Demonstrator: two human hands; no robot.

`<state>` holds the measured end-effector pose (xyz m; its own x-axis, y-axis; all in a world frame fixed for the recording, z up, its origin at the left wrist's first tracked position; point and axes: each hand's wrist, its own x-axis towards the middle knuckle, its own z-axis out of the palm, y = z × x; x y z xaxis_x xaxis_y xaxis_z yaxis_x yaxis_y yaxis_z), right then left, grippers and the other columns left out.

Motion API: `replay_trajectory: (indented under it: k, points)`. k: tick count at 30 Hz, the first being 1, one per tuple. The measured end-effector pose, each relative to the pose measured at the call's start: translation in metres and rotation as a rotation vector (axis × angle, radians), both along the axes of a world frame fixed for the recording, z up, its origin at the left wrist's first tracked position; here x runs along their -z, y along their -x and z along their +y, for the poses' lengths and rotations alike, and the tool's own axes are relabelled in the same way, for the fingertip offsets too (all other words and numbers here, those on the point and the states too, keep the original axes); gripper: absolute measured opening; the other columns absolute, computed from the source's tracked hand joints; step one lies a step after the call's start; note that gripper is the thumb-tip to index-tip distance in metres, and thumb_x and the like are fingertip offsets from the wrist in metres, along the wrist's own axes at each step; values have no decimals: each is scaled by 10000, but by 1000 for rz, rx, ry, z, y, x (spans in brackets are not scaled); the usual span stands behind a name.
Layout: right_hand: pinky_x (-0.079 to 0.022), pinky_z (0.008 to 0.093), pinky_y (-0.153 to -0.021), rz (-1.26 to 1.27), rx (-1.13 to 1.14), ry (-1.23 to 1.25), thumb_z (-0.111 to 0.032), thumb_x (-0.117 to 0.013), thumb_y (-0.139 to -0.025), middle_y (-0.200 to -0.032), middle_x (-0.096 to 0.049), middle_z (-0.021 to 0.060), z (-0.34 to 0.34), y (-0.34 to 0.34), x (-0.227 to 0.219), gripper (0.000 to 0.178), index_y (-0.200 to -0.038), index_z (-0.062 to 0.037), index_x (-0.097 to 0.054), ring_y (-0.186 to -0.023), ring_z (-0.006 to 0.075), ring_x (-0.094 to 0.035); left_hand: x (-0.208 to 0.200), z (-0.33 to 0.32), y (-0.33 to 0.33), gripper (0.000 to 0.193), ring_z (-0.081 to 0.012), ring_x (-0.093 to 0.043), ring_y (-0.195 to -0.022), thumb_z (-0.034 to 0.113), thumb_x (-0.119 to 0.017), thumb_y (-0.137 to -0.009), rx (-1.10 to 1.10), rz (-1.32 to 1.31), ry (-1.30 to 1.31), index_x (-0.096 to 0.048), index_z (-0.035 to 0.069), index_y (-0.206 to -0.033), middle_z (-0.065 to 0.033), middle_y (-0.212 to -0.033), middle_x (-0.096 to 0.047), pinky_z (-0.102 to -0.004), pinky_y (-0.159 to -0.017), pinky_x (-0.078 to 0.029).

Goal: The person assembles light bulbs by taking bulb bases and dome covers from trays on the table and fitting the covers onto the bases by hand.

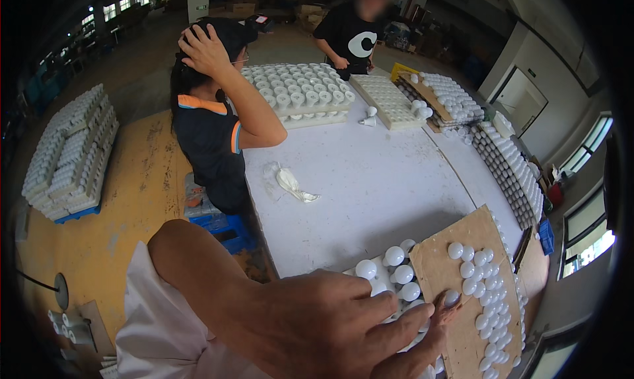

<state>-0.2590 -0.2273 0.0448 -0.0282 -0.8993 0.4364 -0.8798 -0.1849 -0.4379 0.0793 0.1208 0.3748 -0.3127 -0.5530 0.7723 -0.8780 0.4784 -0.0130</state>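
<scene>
My left hand (330, 323) reaches across the bottom of the view, over a white tray of round white light bulbs (395, 255). Its fingers are bent and close together; whatever lies under them is hidden. Partly behind it, my right hand (432, 339) has its fingertips around a light bulb (452, 298) that looks greyer than the others. That bulb is over the left part of a brown board (439, 257), which slants down toward me. Many white bulbs (485, 286) lie in rows on the board's right side.
A crumpled white cloth (290, 185) lies on the white table (370, 174). Bulb trays (300, 98) are stacked at the far side, and more bulbs (508, 171) line the right. One person (211, 128) sits at the left, hand on head; another (353, 39) stands beyond the table.
</scene>
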Motion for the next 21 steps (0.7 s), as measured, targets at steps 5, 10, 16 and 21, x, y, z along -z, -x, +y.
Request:
replay_trajectory:
  k: [5, 10, 16, 21]
  points:
    - [-448, 447, -855, 1, -26, 86, -319, -690, -778, -1189, -509, 226, -25, 22, 38, 626, -1279, -16, -468, -1037, 409, -541, 159, -44, -39, 276, -211, -682, -667, 101, -664, -816, -17, 520, -522, -624, 30, -1080, -134, -867, -699, -296, -604, -555]
    - [-431, 461, -895, -44, -9, 139, -326, -686, -772, -1207, -504, 250, -24, 19, 46, 628, -1280, -32, -463, -1077, 434, -517, 424, -55, -99, 282, -374, -637, -925, 193, -542, -869, -628, 778, -803, -617, 58, -1106, -202, -1003, -661, -436, -836, -501]
    - [-381, 460, -990, -48, 43, 25, -345, -667, -777, -1296, -452, 294, -25, 24, 48, 643, -1307, -59, -442, -1187, 451, -452, 528, -59, -101, 358, -404, -495, -1180, 233, -565, -860, -633, 546, -663, -568, 0, -1133, -244, -1222, -555, -471, -979, -409]
    - [-330, 464, -1052, -82, 65, -60, -364, -672, -771, -1356, -407, 305, -21, 12, 37, 683, -1334, -64, -430, -1257, 450, -395, 540, -43, -101, 434, -425, -373, -1292, 251, -570, -859, -638, 453, -680, -511, -35, -1179, -267, -1337, -451, -502, -1058, -307]
